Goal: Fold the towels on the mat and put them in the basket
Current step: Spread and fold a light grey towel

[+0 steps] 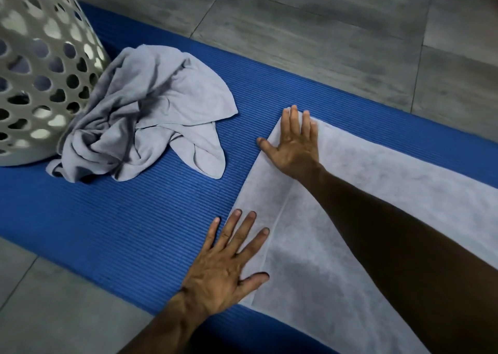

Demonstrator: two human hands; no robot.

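Two towels lie on the blue mat (140,235), which is spread over a grey tiled floor (310,22): a white towel (358,219) is laid out flat on the side of the mat away from the basket (40,65), and a crumpled grey towel (151,113) is heaped at the basket's foot, touching its perforated wall. Both hands press palm-down on the white towel's short edge nearest the basket, the left hand (223,270) with fingers (244,227) spread wide at the near corner, half on the mat, and the right hand (293,143) with fingers straight and closer together at the far corner.
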